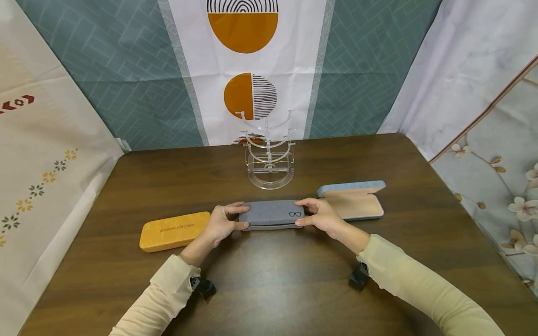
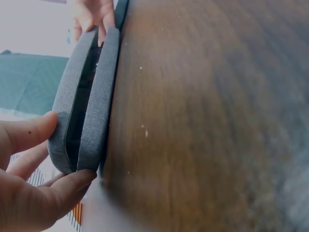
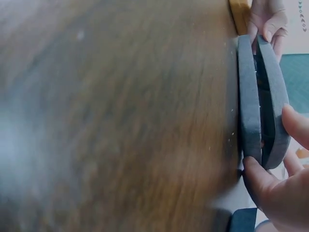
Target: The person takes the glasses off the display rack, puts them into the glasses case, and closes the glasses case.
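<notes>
A grey glasses case (image 1: 269, 213) with a small glasses print on its lid lies in the middle of the table. Its lid stands slightly raised, leaving a dark gap along the front; what lies inside is too dark to tell. My left hand (image 1: 221, 221) grips the case's left end, thumb on the base (image 2: 96, 106) and a finger on the lid (image 2: 70, 92). At the other end my right hand (image 1: 323, 215) holds it likewise, its thumb (image 3: 258, 176) low against the base and a finger over the lid.
A yellow glasses case (image 1: 172, 231), closed and lettered, lies by the left forearm. Behind the right hand, a blue case (image 1: 357, 205) stands open with a pale lining. A clear tiered glasses stand (image 1: 270, 179) rises at the back of the wooden table (image 1: 269, 280).
</notes>
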Motion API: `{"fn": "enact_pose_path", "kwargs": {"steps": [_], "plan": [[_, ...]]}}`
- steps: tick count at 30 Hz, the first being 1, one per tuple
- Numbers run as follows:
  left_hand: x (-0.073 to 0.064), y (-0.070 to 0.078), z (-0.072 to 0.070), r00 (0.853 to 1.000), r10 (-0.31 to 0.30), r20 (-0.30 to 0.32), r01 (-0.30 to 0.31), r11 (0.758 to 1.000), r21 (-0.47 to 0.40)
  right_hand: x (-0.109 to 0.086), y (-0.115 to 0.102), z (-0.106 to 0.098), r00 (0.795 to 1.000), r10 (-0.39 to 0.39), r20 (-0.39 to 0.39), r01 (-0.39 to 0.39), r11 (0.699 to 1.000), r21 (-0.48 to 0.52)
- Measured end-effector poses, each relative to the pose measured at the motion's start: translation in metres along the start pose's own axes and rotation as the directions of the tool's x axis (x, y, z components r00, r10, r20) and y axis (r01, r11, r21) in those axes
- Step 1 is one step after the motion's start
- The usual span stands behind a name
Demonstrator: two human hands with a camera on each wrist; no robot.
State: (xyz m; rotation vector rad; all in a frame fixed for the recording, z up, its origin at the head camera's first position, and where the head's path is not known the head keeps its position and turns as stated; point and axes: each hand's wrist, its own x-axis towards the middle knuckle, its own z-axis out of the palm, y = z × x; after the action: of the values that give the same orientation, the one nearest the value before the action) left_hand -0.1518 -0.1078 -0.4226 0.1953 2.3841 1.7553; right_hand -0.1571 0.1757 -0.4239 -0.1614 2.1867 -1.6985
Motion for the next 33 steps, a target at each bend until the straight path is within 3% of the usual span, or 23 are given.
{"fn": "enact_pose_path", "kwargs": {"steps": [7,15,19,23,27,33], "plan": [[-0.0016,0.0028,-0.0018,1.0,-0.008,0.004,0.008,1.0,0.019,-0.0007,-0.001,0.0022,1.0,-0.01,-0.007,0.01,0.999,-0.031],[-0.0017,0.002,-0.0041,0.999,0.011,0.051,-0.012,0.999,0.031,-0.0015,-0.0012,0.0005,1.0,-0.014,0.01,0.014,0.999,-0.031],[-0.0023,-0.001,-0.0054,0.995,0.051,0.086,-0.054,0.998,0.025,0.0001,-0.0012,0.0031,0.997,-0.072,0.026,0.074,0.995,-0.064],[-0.0021,-0.0005,-0.0048,0.989,0.101,0.103,-0.114,0.986,0.119,0.0009,-0.0033,0.0068,0.992,-0.123,0.021,0.125,0.981,-0.146],[-0.0024,0.0025,-0.0037,0.982,0.145,0.118,-0.168,0.961,0.22,0.0014,-0.004,0.0066,0.993,-0.115,0.031,0.118,0.976,-0.183],[-0.0027,0.0011,-0.0053,0.972,0.185,0.145,-0.217,0.943,0.252,0.0018,-0.0022,0.004,0.995,-0.096,0.032,0.101,0.972,-0.212]]}}
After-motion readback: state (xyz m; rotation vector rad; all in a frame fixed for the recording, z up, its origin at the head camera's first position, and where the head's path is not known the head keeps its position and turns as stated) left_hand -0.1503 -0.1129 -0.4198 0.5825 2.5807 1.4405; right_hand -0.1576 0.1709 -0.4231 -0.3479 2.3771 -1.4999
